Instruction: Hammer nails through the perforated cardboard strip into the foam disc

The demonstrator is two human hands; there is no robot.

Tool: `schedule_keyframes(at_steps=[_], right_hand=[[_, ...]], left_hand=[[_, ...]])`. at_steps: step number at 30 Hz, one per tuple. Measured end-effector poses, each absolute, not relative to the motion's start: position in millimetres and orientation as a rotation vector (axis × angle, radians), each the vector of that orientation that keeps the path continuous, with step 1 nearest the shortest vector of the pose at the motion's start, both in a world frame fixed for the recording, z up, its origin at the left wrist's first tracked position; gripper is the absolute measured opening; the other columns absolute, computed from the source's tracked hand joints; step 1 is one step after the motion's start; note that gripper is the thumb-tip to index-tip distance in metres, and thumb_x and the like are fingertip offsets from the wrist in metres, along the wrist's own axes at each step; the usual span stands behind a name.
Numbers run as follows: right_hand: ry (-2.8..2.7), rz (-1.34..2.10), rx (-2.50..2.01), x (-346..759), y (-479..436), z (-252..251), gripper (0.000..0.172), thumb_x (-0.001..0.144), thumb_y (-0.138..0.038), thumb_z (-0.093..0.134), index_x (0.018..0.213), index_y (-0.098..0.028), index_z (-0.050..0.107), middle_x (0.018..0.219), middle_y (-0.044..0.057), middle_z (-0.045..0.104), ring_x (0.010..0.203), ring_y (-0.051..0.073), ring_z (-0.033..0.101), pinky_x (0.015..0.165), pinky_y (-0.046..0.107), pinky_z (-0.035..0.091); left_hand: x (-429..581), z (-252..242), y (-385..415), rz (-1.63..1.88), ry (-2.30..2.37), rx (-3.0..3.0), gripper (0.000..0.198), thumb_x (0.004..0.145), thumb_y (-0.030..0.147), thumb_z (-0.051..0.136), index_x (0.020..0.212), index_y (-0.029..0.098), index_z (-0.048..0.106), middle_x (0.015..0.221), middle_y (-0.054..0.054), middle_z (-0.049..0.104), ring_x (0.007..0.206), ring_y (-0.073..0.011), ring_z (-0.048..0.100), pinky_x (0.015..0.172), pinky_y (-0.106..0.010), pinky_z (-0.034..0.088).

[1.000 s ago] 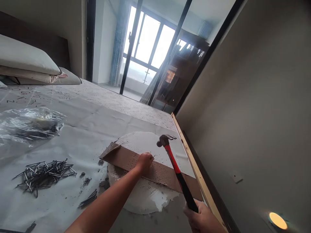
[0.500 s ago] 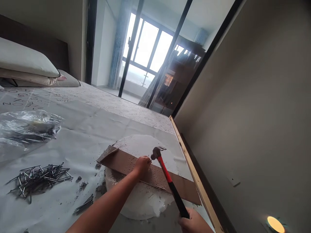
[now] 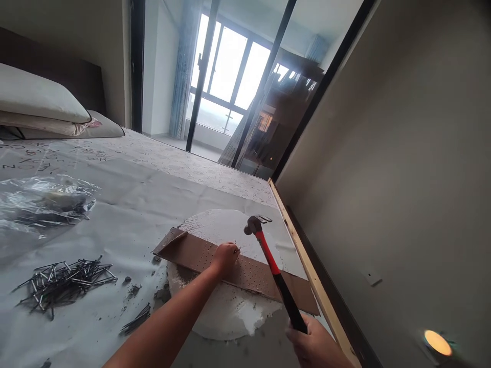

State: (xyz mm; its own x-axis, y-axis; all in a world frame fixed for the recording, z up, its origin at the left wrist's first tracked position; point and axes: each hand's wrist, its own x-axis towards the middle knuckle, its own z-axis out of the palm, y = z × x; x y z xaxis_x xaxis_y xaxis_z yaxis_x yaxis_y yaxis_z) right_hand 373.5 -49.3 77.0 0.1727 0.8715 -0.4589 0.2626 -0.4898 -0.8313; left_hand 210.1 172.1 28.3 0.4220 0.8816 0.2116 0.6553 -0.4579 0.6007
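My left hand point(image 3: 225, 257) rests on a brown strip point(image 3: 192, 251) dotted with small holes and pinches a nail upright against it. The strip lies across a white round foam slab point(image 3: 226, 232). My right hand point(image 3: 313, 343) grips the black end of a hammer point(image 3: 273, 267) with a red and black handle. The hammer's head is raised a little above and to the right of the nail.
A pile of loose nails point(image 3: 61, 282) lies at the left on the covered bed point(image 3: 126, 204), with a few more nails point(image 3: 135, 319) nearer. A clear plastic bag point(image 3: 42, 202) sits further left. Pillows point(image 3: 38, 97) are at the back. A wooden batten point(image 3: 307, 266) runs along the wall at the right.
Half a second ago the hammer's head was down at the nail by my left fingers. It has since lifted up and to the right. My left hand stayed on the strip.
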Motion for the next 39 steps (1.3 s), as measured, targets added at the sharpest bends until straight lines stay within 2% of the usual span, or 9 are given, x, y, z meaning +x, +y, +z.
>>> schedule_keyframes(at_steps=[5, 10, 17, 21, 26, 30, 35, 39], right_hand=[[-1.127, 1.427, -1.857, 367.2, -51.3, 83.2, 0.02, 0.058, -0.024, 0.052, 0.059, -0.022, 0.033, 0.042, -0.01, 0.024, 0.038, 0.005, 0.024, 0.04, 0.021, 0.017], [-1.049, 1.373, -1.787, 365.0, -54.1, 91.0, 0.021, 0.064, -0.03, 0.051, 0.061, -0.023, 0.031, 0.043, -0.011, 0.023, 0.038, 0.005, 0.021, 0.04, 0.022, 0.016], [-1.155, 1.364, -1.8, 364.4, -52.9, 92.2, 0.018, 0.061, -0.021, 0.054, 0.057, -0.02, 0.037, 0.048, -0.007, 0.03, 0.044, 0.006, 0.027, 0.042, 0.022, 0.02], [-1.08, 1.299, -1.775, 362.2, -54.9, 91.9, 0.013, 0.063, -0.021, 0.047, 0.059, -0.022, 0.034, 0.043, -0.009, 0.029, 0.039, 0.005, 0.025, 0.039, 0.021, 0.017], [-0.981, 1.489, -1.77, 360.5, -52.2, 89.8, 0.012, 0.057, -0.017, 0.042, 0.059, -0.022, 0.031, 0.039, -0.012, 0.024, 0.031, 0.003, 0.02, 0.034, 0.019, 0.014], [-0.951, 1.336, -1.764, 358.8, -50.3, 95.3, 0.011, 0.059, -0.021, 0.043, 0.062, -0.023, 0.032, 0.037, -0.013, 0.025, 0.029, 0.003, 0.017, 0.029, 0.018, 0.016], [-0.963, 1.391, -1.882, 356.3, -48.7, 91.6, 0.013, 0.058, -0.015, 0.041, 0.06, -0.024, 0.031, 0.035, -0.013, 0.025, 0.025, 0.004, 0.019, 0.025, 0.019, 0.014], [-1.004, 1.339, -1.847, 359.4, -48.8, 107.3, 0.015, 0.062, -0.012, 0.042, 0.059, -0.023, 0.031, 0.037, -0.012, 0.026, 0.027, 0.003, 0.019, 0.028, 0.019, 0.016]], left_hand=[[210.2, 28.9, 172.3, 0.677, 1.342, 2.225, 0.02, 0.079, 0.021, 0.051, 0.074, 0.016, 0.07, 0.085, -0.008, 0.069, 0.074, -0.0163, 0.06, 0.066, -0.024, 0.039], [210.6, 31.0, 171.9, 0.702, 1.325, 2.235, 0.02, 0.079, 0.023, 0.051, 0.074, 0.015, 0.069, 0.087, -0.009, 0.069, 0.075, -0.0166, 0.06, 0.066, -0.025, 0.039], [210.1, 32.8, 173.6, 0.629, 1.346, 2.248, 0.022, 0.079, 0.019, 0.048, 0.074, 0.016, 0.07, 0.086, -0.008, 0.068, 0.076, -0.0166, 0.06, 0.069, -0.025, 0.04], [210.2, 35.1, 173.2, 0.654, 1.328, 2.26, 0.022, 0.079, 0.02, 0.049, 0.075, 0.016, 0.07, 0.09, -0.009, 0.068, 0.08, -0.0173, 0.06, 0.072, -0.025, 0.04], [210.2, 38.1, 173.0, 0.609, 1.368, 2.259, 0.021, 0.078, 0.019, 0.049, 0.075, 0.017, 0.07, 0.088, -0.008, 0.069, 0.079, -0.0167, 0.06, 0.069, -0.024, 0.038], [210.5, 38.9, 174.2, 0.65, 1.345, 2.283, 0.02, 0.078, 0.021, 0.051, 0.076, 0.017, 0.07, 0.088, -0.007, 0.069, 0.078, -0.0157, 0.06, 0.069, -0.024, 0.038], [211.5, 41.1, 174.8, 0.631, 1.38, 2.306, 0.021, 0.078, 0.02, 0.05, 0.074, 0.016, 0.07, 0.086, -0.008, 0.069, 0.077, -0.0162, 0.061, 0.067, -0.024, 0.038], [210.9, 45.0, 174.3, 0.638, 1.376, 2.295, 0.02, 0.079, 0.02, 0.05, 0.079, 0.018, 0.071, 0.09, -0.007, 0.07, 0.08, -0.0161, 0.061, 0.069, -0.023, 0.039]])
